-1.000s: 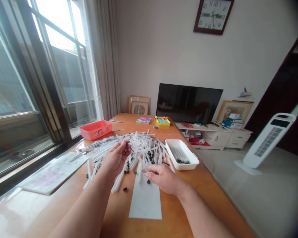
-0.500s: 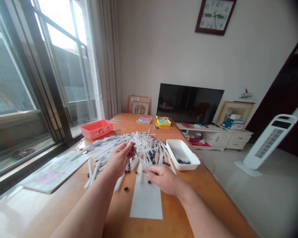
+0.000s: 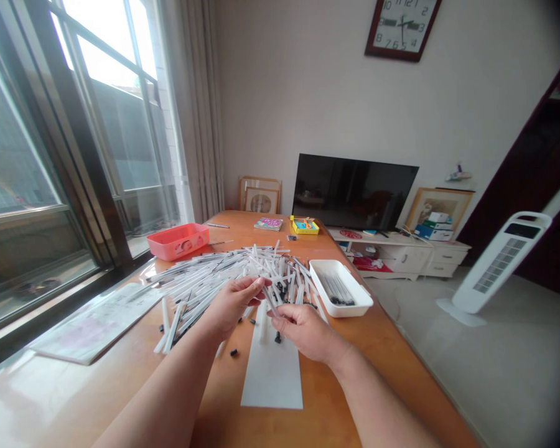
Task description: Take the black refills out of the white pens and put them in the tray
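Between my two hands runs a translucent pen barrel [image 3: 270, 300], slanting over a white paper strip [image 3: 273, 379]. My right hand [image 3: 303, 326] pinches its lower part with thumb and fingers. At the upper end, the fingertips of my left hand [image 3: 240, 302] are pressed together around a thin pen refill, mostly hidden by the fingers. A small black piece [image 3: 277, 338] shows just below my right fingers; whether it is joined to the barrel I cannot tell. Behind the hands spreads a heap of translucent barrels and thin refills [image 3: 200, 274], with black caps among them.
A white tray [image 3: 366, 302] with a bundle of black-tipped pens stands right of the heap. At the back left sits a red plastic basket [image 3: 177, 246]. A flat booklet [image 3: 93, 330] lies at left, a loose black cap [image 3: 234, 353] near the strip, a yellow box [image 3: 305, 227] farther back.
My left hand has moved right and slightly down, bringing the refill to the upper end of the barrel. My right hand stays nearly in place. The view has shifted slightly.
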Available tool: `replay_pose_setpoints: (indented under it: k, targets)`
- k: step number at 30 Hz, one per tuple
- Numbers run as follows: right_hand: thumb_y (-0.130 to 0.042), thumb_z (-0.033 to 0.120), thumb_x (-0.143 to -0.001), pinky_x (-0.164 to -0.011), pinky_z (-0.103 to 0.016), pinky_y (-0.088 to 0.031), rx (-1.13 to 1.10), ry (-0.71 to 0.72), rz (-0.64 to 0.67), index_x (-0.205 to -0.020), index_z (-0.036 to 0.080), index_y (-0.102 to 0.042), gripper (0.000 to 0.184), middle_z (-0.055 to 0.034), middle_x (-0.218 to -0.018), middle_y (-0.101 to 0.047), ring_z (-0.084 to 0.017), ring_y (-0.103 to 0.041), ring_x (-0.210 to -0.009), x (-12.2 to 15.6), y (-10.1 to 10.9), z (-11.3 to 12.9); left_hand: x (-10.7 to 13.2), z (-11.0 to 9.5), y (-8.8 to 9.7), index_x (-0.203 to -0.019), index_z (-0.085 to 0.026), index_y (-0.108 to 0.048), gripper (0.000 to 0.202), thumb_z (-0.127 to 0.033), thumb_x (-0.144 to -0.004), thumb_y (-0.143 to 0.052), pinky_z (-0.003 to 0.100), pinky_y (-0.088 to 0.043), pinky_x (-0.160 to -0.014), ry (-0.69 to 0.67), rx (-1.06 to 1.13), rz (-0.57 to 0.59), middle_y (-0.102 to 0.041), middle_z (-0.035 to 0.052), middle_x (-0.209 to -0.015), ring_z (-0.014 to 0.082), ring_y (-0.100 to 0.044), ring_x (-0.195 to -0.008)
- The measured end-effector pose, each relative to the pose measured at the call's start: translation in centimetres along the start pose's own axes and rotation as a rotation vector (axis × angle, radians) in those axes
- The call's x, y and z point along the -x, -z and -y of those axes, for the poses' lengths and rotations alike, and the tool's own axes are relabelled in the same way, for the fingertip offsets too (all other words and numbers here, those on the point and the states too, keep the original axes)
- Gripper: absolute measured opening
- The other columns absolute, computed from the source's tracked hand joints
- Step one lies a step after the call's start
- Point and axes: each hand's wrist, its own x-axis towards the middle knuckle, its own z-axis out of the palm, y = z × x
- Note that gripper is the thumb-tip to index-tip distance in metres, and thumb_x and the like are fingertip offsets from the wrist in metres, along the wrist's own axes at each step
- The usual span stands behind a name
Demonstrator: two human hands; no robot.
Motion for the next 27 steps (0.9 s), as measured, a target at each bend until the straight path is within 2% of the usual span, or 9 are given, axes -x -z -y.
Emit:
replay_pose_setpoints:
  k: [4,6,8,11,15,19,27]
  targets:
    - [-0.057,0.048,-0.090,-0.060,-0.024,-0.035,-0.018,0.013,-0.012,-0.086,0.017,-0.069,0.033,0.0032,-0.066,-0.049,-0.012,-0.041,-0.063,-0.2,0.2,-0.5,0.3,-0.7,0.2,-0.096,-0.017,-0.076,0.038,-0.051,-0.082,-0.068,0.028,-0.045,-0.068,-0.006,-0.073,0.010,-0.071,0.0097,-0.085,0.0188,-0.063,-0.075]
    - [-0.055,0.045,-0.092,-0.059,-0.023,-0.033,-0.006,0.024,-0.015,-0.083,0.017,-0.066,0.032,0.0042,-0.066,-0.046,-0.011,-0.038,-0.062,-0.2,0.4,-0.7,0.3,-1.1,0.6,-0.097,-0.017,-0.074,0.038,-0.051,-0.085,-0.063,0.028,-0.044,-0.066,-0.032,-0.226,-0.015,-0.070,0.0084,-0.084,0.0177,-0.060,-0.072]
    - [-0.054,0.044,-0.093,-0.057,-0.023,-0.031,0.027,0.032,-0.031,-0.081,0.017,-0.064,0.032,0.0049,-0.065,-0.042,-0.011,-0.036,-0.062,-0.3,0.6,-0.8,0.2,-1.0,1.2,-0.093,-0.017,-0.072,0.031,-0.045,-0.086,-0.061,0.027,-0.041,-0.063,-0.039,-0.476,-0.016,-0.067,0.0052,-0.079,0.0163,-0.056,-0.067]
    - [-0.051,0.042,-0.095,-0.058,-0.023,-0.031,0.069,0.040,-0.069,-0.087,0.017,-0.065,0.030,0.0053,-0.065,-0.041,-0.011,-0.036,-0.062,-0.3,0.8,-0.8,0.1,-0.1,2.1,-0.083,-0.019,-0.069,0.012,-0.025,-0.080,-0.059,0.026,-0.036,-0.059,-0.030,-0.874,0.052,-0.063,0.0006,-0.070,0.0151,-0.051,-0.063]
    - [-0.050,0.040,-0.096,-0.064,-0.024,-0.036,0.103,0.074,-0.120,-0.090,0.017,-0.067,0.030,0.0034,-0.070,-0.049,-0.013,-0.044,-0.068,-0.3,1.1,-0.6,0.2,1.5,2.6,-0.077,-0.021,-0.066,0.018,-0.010,-0.067,-0.055,0.026,-0.035,-0.063,-0.166,-1.198,0.177,-0.064,0.0009,-0.078,0.0154,-0.053,-0.068]
    - [-0.051,0.039,-0.095,-0.065,-0.024,-0.037,0.108,0.078,-0.142,-0.085,0.017,-0.066,0.028,0.0030,-0.070,-0.051,-0.013,-0.045,-0.068,-0.4,1.1,-0.7,0.4,2.3,2.5,-0.075,-0.021,-0.064,0.018,-0.009,-0.065,-0.054,0.027,-0.033,-0.062,-0.223,-1.320,0.225,-0.062,0.0027,-0.082,0.0161,-0.053,-0.069]
    - [-0.056,0.036,-0.091,-0.062,-0.023,-0.036,0.059,0.027,-0.135,-0.087,0.018,-0.064,0.020,0.0039,-0.068,-0.050,-0.012,-0.043,-0.063,-0.4,0.9,-1.0,0.2,2.7,2.6,-0.066,-0.020,-0.059,0.008,-0.013,-0.069,-0.057,0.028,-0.028,-0.060,-0.209,-1.306,0.165,-0.061,0.0032,-0.075,0.0155,-0.050,-0.064]
